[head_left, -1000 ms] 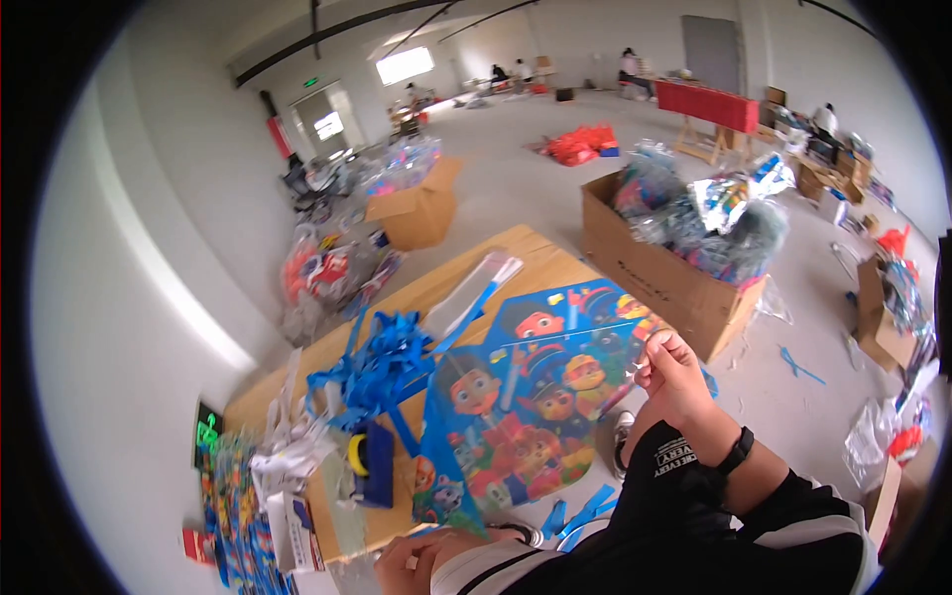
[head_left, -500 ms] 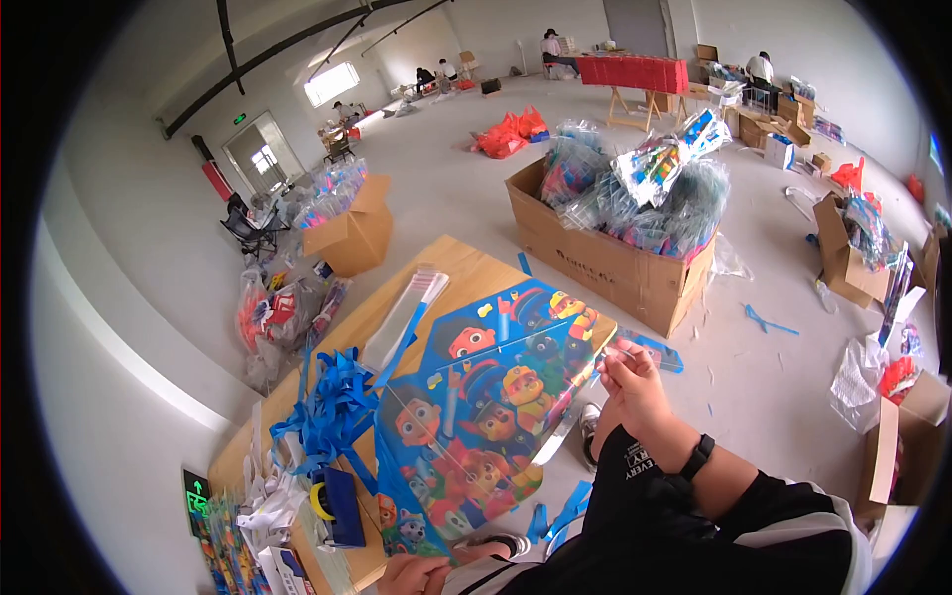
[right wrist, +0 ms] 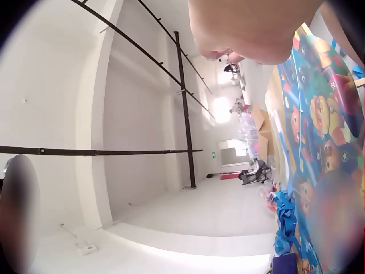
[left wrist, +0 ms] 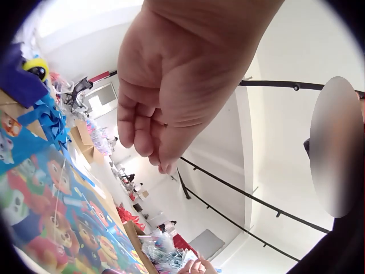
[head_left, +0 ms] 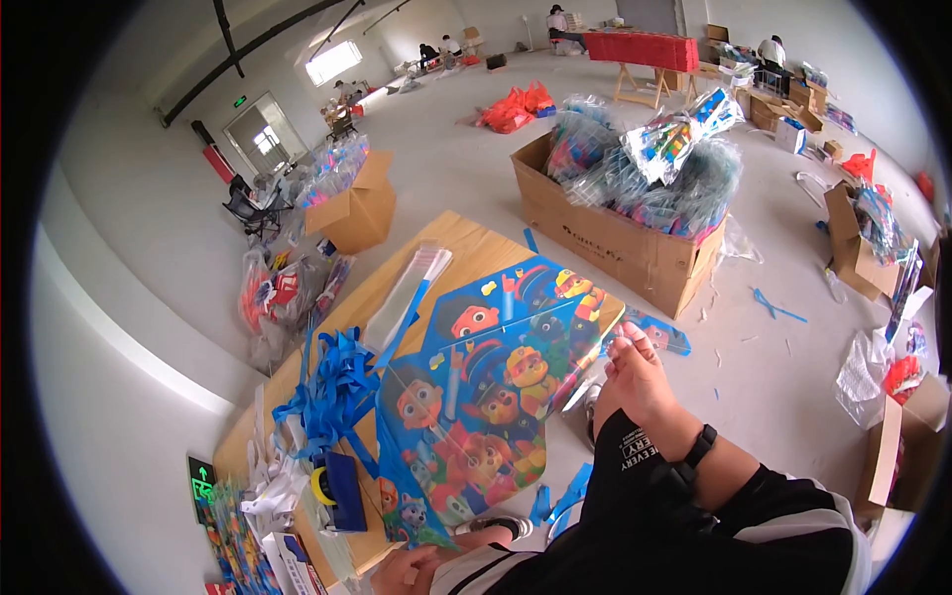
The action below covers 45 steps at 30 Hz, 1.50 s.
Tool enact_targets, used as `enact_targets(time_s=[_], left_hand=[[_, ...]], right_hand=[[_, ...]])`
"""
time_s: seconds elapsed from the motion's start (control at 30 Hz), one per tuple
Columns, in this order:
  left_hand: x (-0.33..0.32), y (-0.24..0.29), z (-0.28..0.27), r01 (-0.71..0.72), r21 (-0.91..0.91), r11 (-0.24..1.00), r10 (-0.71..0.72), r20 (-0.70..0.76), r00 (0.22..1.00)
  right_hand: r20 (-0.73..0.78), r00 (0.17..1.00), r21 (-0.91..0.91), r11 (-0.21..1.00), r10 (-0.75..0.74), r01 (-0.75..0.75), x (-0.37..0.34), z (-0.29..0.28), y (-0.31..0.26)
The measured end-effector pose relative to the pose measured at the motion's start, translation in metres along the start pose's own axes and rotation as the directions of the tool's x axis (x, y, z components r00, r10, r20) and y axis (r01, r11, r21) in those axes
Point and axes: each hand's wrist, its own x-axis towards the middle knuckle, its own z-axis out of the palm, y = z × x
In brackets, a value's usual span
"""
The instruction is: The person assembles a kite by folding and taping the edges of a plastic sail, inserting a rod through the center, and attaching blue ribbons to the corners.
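Note:
A blue printed sheet or bag [head_left: 496, 397] with cartoon characters lies over the table's near edge, a pale straight line crossing its upper part. By its right corner my right hand [head_left: 650, 382] has thumb and fingertips together at a small clear or whitish piece, too small to identify. My left hand [head_left: 405, 570] rests low in the head view, below the sheet's lower end. In the left wrist view the left hand [left wrist: 177, 85] shows loosely curled fingers and nothing held. Only part of the right hand [right wrist: 251, 28] shows in the right wrist view.
On the wooden table [head_left: 461, 238] lie blue ribbons [head_left: 342, 382], clear strips [head_left: 405, 302] and a blue tape dispenser [head_left: 342, 493]. Beyond stand a large carton [head_left: 615, 238] of wrapped items and a smaller carton [head_left: 362, 213]. Several people sit far back.
The head view has swung, shifting the scene leftward overall. The sheet's right side, near my right hand, sits lower against the table. My left hand stays low beside the sheet.

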Motion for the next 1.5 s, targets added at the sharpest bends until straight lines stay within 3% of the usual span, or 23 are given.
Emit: enact_targets(time_s=[0.07,0.13,0.2,0.23,0.3,0.4,0.47,0.53,0.57,0.6,0.67,0.7,0.77,0.83,1.0,1.07,1.2,1.27,1.3,1.33,1.4,1.43,1.5], left_hand=[[-0.004,-0.010,0.003,0.028,-0.024,0.999,-0.028,-0.006,1.000],[-0.007,-0.022,0.006,0.052,-0.048,0.998,-0.052,-0.011,0.999],[-0.012,-0.031,0.008,0.193,-0.048,0.980,-0.195,-0.048,0.980],[-0.013,-0.030,0.008,0.199,-0.051,0.979,-0.201,-0.048,0.978],[-0.013,-0.028,0.007,0.224,-0.263,0.938,-0.263,-0.123,0.957],[-0.020,-0.058,0.006,0.146,-0.164,0.976,-0.169,-0.139,0.976],[-0.020,-0.062,0.001,0.162,-0.176,0.971,-0.186,-0.133,0.974],[-0.019,-0.065,0.000,0.225,-0.234,0.946,-0.260,-0.130,0.957],[-0.019,-0.070,0.006,0.227,-0.415,0.881,-0.307,-0.135,0.942],[-0.018,-0.077,0.010,0.239,-0.415,0.878,-0.324,-0.146,0.935],[-0.018,-0.090,0.016,0.359,-0.685,0.634,-0.501,-0.011,0.866],[-0.017,-0.096,0.021,0.368,-0.687,0.627,-0.527,-0.027,0.849],[-0.010,-0.103,0.029,0.273,-0.781,0.561,-0.478,-0.037,0.878],[-0.007,-0.114,0.037,0.253,-0.762,0.596,-0.478,-0.083,0.875],[0.006,-0.112,0.042,0.114,-0.671,0.733,-0.355,-0.234,0.905],[0.015,-0.098,0.036,0.143,-0.786,0.601,-0.442,-0.179,0.879],[0.039,-0.098,0.032,0.144,-0.830,0.540,-0.430,-0.125,0.894],[0.060,-0.092,0.026,0.184,-0.708,0.681,-0.417,-0.169,0.893],[0.075,-0.104,0.033,0.029,-0.762,0.647,-0.312,-0.230,0.922],[0.086,-0.100,0.031,0.028,-0.760,0.649,-0.298,-0.220,0.929],[0.117,-0.090,0.023,0.153,-0.778,0.610,-0.419,-0.152,0.895],[0.133,-0.097,0.027,0.208,-0.837,0.506,-0.482,-0.074,0.873],[0.167,-0.120,0.041,0.192,-0.870,0.455,-0.446,-0.036,0.894]], right_hand=[[0.146,0.989,0.031,0.999,0.013,-0.018,-0.002,0.002,-0.006],[0.182,0.982,0.049,0.997,0.052,-0.062,-0.008,0.008,-0.014],[0.218,0.972,0.066,0.992,0.092,-0.109,-0.009,0.011,-0.017],[0.221,0.967,0.093,0.985,0.125,-0.148,-0.009,0.011,-0.018],[0.229,0.959,0.114,0.974,0.165,-0.195,-0.009,0.007,-0.017],[0.238,0.946,0.032,0.971,0.221,-0.235,-0.008,-0.002,-0.018],[0.331,0.934,-0.119,0.988,0.133,-0.099,-0.014,0.004,-0.025],[0.343,0.930,-0.178,0.981,0.135,-0.077,-0.011,-0.002,-0.028],[0.341,0.936,-0.247,0.969,0.086,0.001,-0.009,-0.007,-0.028],[0.345,0.938,-0.313,0.947,0.037,0.078,-0.007,-0.009,-0.026],[0.344,0.938,-0.361,0.919,-0.027,0.159,-0.011,-0.003,-0.030],[0.348,0.937,-0.372,0.911,-0.038,0.176,-0.011,-0.004,-0.031],[0.368,0.928,-0.382,0.900,-0.060,0.210,-0.010,-0.005,-0.032],[0.386,0.918,-0.401,0.880,-0.090,0.255,-0.010,-0.007,-0.031],[0.327,0.945,-0.451,0.873,-0.032,0.185,-0.007,-0.012,-0.035],[0.278,0.960,-0.469,0.868,-0.035,0.167,-0.003,-0.018,-0.036],[0.189,0.981,-0.401,0.908,-0.048,0.122,0.004,-0.026,-0.033],[0.148,0.986,-0.381,0.916,-0.075,0.127,0.009,-0.029,-0.030],[0.153,0.985,-0.393,0.909,-0.085,0.140,0.013,-0.031,-0.028],[0.159,0.983,-0.404,0.902,-0.093,0.151,0.016,-0.032,-0.027],[0.117,0.987,-0.400,0.904,-0.113,0.151,0.024,-0.030,-0.025],[0.113,0.987,-0.441,0.885,-0.111,0.150,0.031,-0.031,-0.023],[0.064,0.990,-0.522,0.841,-0.123,0.138,0.049,-0.035,-0.015]])
